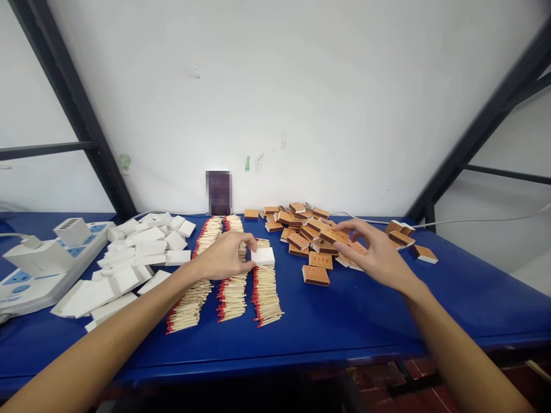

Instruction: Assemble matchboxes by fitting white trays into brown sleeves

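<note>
Between the thumb and fingers of my left hand [230, 254] is a small white box [263, 257], held over the rightmost row of matches [267, 292]. Two more rows of red-tipped matches [232, 298] lie to its left, partly hidden by that hand. My right hand [372, 252] is at the pile of orange matchboxes [297, 218], its thumb and fingers closed around one orange matchbox [333, 234]. A loose matchbox [315, 275] lies at the near side of the pile.
White boxes [150, 248] are heaped at the left, beside a power strip [51, 287] with plugged-in adapters [41, 258]. A dark pixelated object [219, 193] leans on the wall. Several matchboxes [425, 254] lie at the right of the blue table [344, 327].
</note>
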Tool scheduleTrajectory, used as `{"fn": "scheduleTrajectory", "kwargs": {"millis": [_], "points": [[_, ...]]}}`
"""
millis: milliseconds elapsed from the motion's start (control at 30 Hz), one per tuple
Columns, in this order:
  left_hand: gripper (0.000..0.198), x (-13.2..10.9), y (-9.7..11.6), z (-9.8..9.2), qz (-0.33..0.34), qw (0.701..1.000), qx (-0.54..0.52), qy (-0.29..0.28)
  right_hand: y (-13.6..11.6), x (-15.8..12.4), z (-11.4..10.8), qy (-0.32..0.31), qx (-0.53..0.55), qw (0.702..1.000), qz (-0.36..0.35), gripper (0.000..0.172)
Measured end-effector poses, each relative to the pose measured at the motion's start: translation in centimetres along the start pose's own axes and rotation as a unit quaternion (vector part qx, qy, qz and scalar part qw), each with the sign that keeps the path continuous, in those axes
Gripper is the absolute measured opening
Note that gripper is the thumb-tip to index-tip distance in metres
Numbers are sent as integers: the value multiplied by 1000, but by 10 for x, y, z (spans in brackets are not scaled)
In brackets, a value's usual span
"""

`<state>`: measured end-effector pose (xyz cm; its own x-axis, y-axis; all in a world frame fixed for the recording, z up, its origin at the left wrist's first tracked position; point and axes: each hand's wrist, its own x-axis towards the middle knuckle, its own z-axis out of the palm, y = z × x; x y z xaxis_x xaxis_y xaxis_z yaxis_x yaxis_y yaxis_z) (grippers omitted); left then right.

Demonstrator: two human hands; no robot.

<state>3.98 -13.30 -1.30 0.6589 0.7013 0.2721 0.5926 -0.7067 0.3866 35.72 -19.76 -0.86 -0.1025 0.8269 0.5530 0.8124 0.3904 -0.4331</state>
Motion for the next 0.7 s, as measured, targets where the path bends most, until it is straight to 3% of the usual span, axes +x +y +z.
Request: {"fn": "scheduleTrajectory", "kwargs": {"millis": [133, 333, 467, 600, 700], "points": [[22, -1, 0, -2, -20, 1000, -12, 5, 23, -42, -9, 10, -63, 998, 22, 24], [23, 2, 1, -8, -43, 999, -10, 15, 26, -94, 1, -100, -116, 988, 35, 12], [24, -11, 1, -28, -59, 995, 17, 75, 45, -89, -8, -71, -123, 988, 51, 23], [29, -49, -9, -59, -116, 973, 143, 143, 107, -66, -36, 31, -212, 971, 104, 36], [31, -82, -25, -78, -178, 937, 255, 158, 158, -53, -47, 1, -299, 947, 120, 47]]}}
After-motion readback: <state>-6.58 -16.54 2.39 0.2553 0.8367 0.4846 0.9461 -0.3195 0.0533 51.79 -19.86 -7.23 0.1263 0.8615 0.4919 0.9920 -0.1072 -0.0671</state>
